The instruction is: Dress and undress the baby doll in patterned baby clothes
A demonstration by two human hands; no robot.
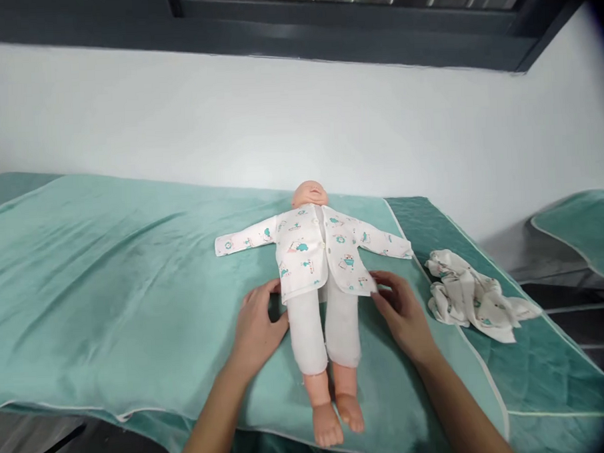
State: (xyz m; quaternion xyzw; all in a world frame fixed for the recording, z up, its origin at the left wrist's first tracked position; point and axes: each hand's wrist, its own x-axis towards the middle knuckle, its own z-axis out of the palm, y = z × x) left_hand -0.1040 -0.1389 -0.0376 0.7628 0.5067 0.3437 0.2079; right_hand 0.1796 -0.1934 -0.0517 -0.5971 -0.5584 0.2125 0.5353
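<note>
A baby doll (pixel 309 194) lies on its back, head toward the wall and bare feet toward me. It wears a white printed baby jacket (pixel 303 246), its sleeves spread out sideways and its front edges apart at the lower part. White cloth covers the upper legs. My left hand (pixel 258 327) rests beside the jacket's lower left edge, thumb and fingers apart, the thumb close to the doll's leg. At the opposite hem corner, my right hand (pixel 402 312) has thumb and fingers closed on the jacket's edge.
The doll lies on a green sheet (pixel 135 294) over a bed. A crumpled white printed garment (pixel 472 296) lies to the right on a darker green quilted cover (pixel 548 369). Behind stands a white wall (pixel 187 118) below a dark window frame (pixel 324 35).
</note>
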